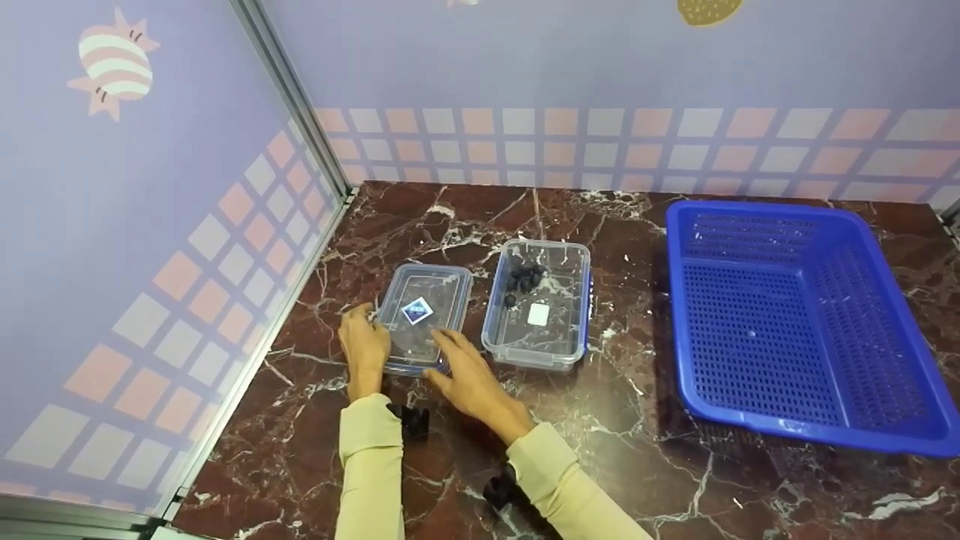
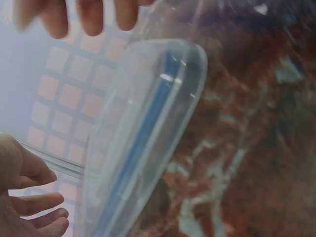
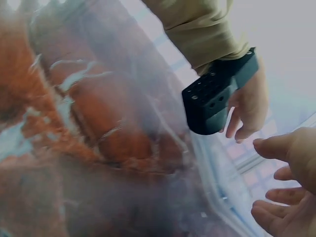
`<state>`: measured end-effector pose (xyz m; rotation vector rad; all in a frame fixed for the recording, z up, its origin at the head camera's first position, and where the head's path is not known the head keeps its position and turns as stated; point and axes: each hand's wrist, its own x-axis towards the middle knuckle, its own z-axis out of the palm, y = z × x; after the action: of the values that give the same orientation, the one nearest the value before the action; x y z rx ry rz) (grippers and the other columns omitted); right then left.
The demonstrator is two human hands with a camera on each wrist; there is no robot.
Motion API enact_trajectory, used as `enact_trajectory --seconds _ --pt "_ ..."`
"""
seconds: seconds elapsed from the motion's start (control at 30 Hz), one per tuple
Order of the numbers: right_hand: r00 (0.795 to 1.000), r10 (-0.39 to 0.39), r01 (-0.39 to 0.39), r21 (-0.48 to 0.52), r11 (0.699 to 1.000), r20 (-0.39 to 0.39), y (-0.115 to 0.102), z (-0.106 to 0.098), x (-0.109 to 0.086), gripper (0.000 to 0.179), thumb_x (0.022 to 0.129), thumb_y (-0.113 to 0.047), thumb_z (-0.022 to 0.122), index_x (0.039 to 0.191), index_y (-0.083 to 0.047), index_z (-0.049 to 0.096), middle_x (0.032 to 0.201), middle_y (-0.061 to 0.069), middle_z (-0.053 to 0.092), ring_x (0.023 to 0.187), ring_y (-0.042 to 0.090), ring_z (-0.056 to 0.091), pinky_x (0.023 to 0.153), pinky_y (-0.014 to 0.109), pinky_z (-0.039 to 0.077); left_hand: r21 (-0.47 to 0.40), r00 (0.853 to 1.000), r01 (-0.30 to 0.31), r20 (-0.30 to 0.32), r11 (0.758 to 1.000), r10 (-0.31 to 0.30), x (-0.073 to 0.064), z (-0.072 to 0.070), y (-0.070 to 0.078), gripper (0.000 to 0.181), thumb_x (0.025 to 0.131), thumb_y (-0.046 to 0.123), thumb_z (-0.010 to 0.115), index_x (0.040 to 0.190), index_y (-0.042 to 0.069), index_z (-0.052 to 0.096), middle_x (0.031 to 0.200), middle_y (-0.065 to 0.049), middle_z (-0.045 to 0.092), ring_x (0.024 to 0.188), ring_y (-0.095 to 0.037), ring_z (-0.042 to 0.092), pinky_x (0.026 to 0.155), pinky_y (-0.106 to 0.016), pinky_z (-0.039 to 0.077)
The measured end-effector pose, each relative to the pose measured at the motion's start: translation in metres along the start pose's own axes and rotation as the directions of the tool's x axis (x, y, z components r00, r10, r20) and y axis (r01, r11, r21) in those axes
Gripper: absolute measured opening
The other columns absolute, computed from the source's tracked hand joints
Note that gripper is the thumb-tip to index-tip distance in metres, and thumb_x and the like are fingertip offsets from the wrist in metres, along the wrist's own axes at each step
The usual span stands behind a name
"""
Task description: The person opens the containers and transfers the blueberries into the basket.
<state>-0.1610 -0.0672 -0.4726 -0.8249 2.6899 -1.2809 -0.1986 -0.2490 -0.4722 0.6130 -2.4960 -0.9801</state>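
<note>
A clear plastic lid [image 1: 429,289] with blue edging and a blue diamond label lies on the table. Whether a box is under it I cannot tell. My left hand [image 1: 365,346] is at its left edge, its fingers loosely bent. At the lid's near right corner is my right hand [image 1: 472,382], fingers extended and thumb apart. Right of the lid stands an open clear plastic box [image 1: 559,337]. Small dark round fruits [image 1: 525,277], like blueberries, lie in its far left part. In the right wrist view, my right hand [image 3: 291,182] has loosely bent, spread fingers holding nothing.
A large blue perforated basket [image 1: 750,345] stands on the right of the dark red marble-patterned table [image 1: 622,465]. Patterned wall panels [image 1: 555,67] border the table at the back and left. A black wrist camera [image 3: 217,94] is strapped on the left wrist.
</note>
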Motion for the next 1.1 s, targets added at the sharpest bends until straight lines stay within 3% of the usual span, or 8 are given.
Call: enact_trajectory --seconds 0.23,0.43,0.53,0.67,0.8,0.9,0.97,1.1 --pt "0.991 -0.094 0.099 0.054 0.994 -0.095 -0.008 -0.017 0.001 0.053 0.091 -0.018 0.063 0.14 -0.006 0.046 0.14 0.01 0.05 0.128 0.023 0.05 0.11 0.035 0.037 -0.077 0.999 -0.044 -0.028 0.996 0.042 -0.004 -0.003 0.02 0.03 0.088 0.001 0.052 0.116 -0.005 0.063 0.119 -0.026 0.06 0.115 -0.04 0.054 0.103 -0.046 0.039" --pt "0.978 -0.089 0.118 0.152 0.981 -0.19 -0.003 -0.033 0.0 0.045 0.092 -0.014 0.061 0.134 -0.003 0.052 0.135 0.012 0.055 0.123 0.024 0.055 0.105 0.034 0.042 -0.131 0.988 -0.14 0.046 0.981 0.147 -0.011 0.004 0.039 0.028 0.091 0.004 0.051 0.116 -0.002 0.064 0.114 -0.021 0.065 0.109 -0.036 0.06 0.1 -0.046 0.041" --pt "0.969 -0.067 0.11 0.171 0.979 -0.237 0.005 -0.042 -0.001 0.043 0.091 -0.013 0.061 0.132 -0.002 0.054 0.135 0.014 0.056 0.124 0.027 0.054 0.105 0.034 0.043 -0.191 0.968 -0.206 0.105 0.96 0.229 -0.017 0.011 0.049 0.026 0.092 0.005 0.053 0.115 -0.003 0.065 0.112 -0.02 0.067 0.104 -0.033 0.064 0.095 -0.043 0.048" --pt "0.955 -0.04 0.085 0.144 0.986 -0.292 0.018 -0.053 0.0 0.042 0.089 -0.013 0.064 0.13 -0.002 0.056 0.133 0.015 0.057 0.121 0.028 0.057 0.103 0.036 0.045 -0.226 0.928 -0.255 0.215 0.94 0.304 -0.028 0.021 0.062 0.027 0.093 0.007 0.057 0.117 -0.002 0.064 0.114 -0.019 0.067 0.105 -0.032 0.064 0.094 -0.042 0.049" --pt "0.943 -0.011 0.056 0.127 0.99 -0.333 0.033 -0.067 0.004 0.043 0.087 -0.011 0.067 0.127 -0.001 0.058 0.13 0.019 0.059 0.118 0.031 0.059 0.102 0.038 0.046 -0.227 0.882 -0.267 0.334 0.937 0.332 -0.038 0.034 0.075 0.032 0.093 0.011 0.059 0.122 -0.001 0.062 0.116 -0.018 0.067 0.106 -0.031 0.064 0.096 -0.042 0.048" --pt "0.934 0.005 0.037 0.11 0.993 -0.358 0.043 -0.077 0.007 0.043 0.085 -0.009 0.068 0.125 0.002 0.059 0.127 0.02 0.06 0.116 0.032 0.06 0.101 0.039 0.046 -0.239 0.856 -0.255 0.396 0.937 0.333 -0.044 0.044 0.083 0.035 0.092 0.011 0.06 0.125 0.0 0.06 0.117 -0.017 0.067 0.107 -0.029 0.065 0.097 -0.041 0.048" --pt "0.929 0.014 0.023 0.095 0.995 -0.37 0.05 -0.082 0.01 0.042 0.085 -0.008 0.069 0.124 0.003 0.06 0.125 0.019 0.062 0.114 0.032 0.061 0.1 0.039 0.047 -0.238 0.849 -0.241 0.417 0.941 0.323 -0.049 0.048 0.086 0.036 0.091 0.01 0.061 0.127 0.001 0.06 0.117 -0.017 0.067 0.108 -0.028 0.065 0.097 -0.04 0.048" --pt "0.93 0.03 -0.009 0.058 0.998 -0.367 0.059 -0.089 0.014 0.042 0.083 -0.007 0.07 0.123 0.004 0.061 0.122 0.019 0.064 0.109 0.033 0.064 0.098 0.039 0.048 -0.224 0.854 -0.241 0.412 0.944 0.316 -0.055 0.051 0.091 0.037 0.09 0.009 0.062 0.127 0.002 0.06 0.112 -0.017 0.069 0.104 -0.027 0.067 0.095 -0.04 0.049"
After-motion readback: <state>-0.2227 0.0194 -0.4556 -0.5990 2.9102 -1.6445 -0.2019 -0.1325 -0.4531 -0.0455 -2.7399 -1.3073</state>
